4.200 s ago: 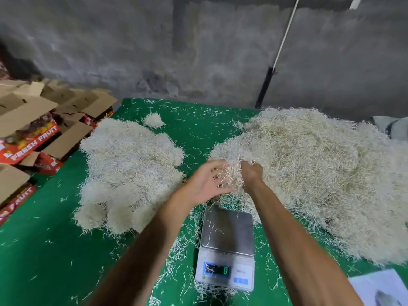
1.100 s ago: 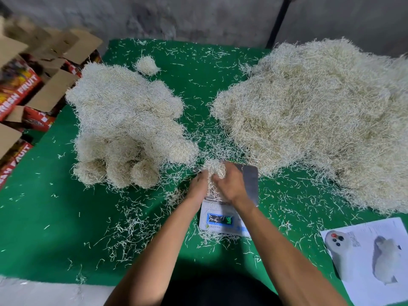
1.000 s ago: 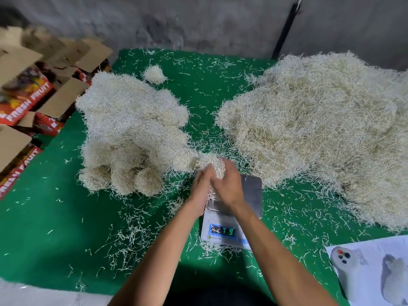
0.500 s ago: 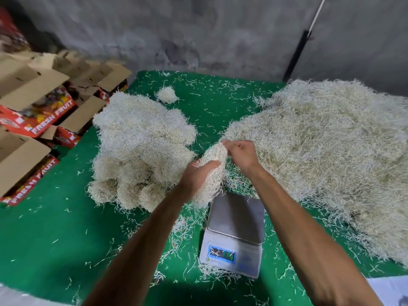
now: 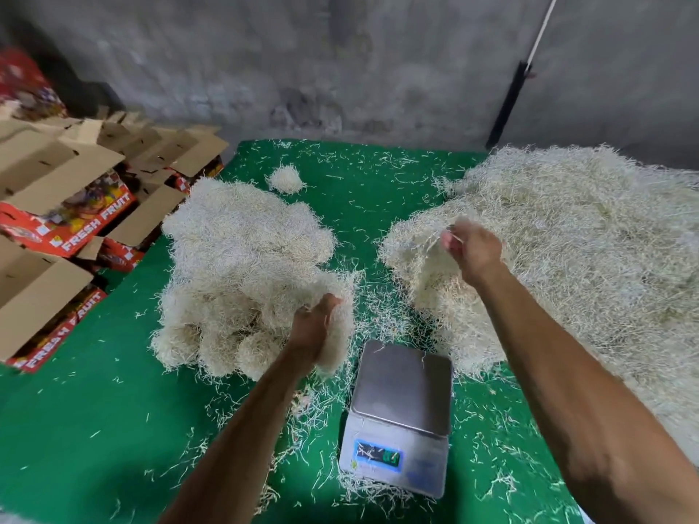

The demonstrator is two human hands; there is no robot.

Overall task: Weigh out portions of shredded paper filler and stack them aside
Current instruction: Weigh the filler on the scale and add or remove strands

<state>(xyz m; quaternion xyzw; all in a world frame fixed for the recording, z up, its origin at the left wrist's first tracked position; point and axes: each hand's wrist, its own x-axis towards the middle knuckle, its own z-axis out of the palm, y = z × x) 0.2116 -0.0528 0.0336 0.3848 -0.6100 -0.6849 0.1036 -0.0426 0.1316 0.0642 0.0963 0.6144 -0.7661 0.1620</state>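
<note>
A small digital scale [image 5: 401,399] with a bare steel pan stands on the green table [image 5: 94,429] in front of me. My left hand [image 5: 314,330] grips a wad of shredded paper [image 5: 338,334] at the near right edge of the stacked portions [image 5: 234,266] on the left. My right hand [image 5: 472,251] is over the near edge of the big loose heap of shredded paper [image 5: 567,251] on the right, fingers curled in the strands.
Open cardboard fruit boxes [image 5: 56,206] are piled off the table's left side. One small paper ball [image 5: 285,179] lies alone behind the stack. Loose shreds litter the cloth around the scale. A grey wall with a leaning pole [image 5: 510,100] closes the back.
The wad came off the scale, held by both hands. Now my left hand has carried it left to the stack, and my right hand has moved right to the big heap.
</note>
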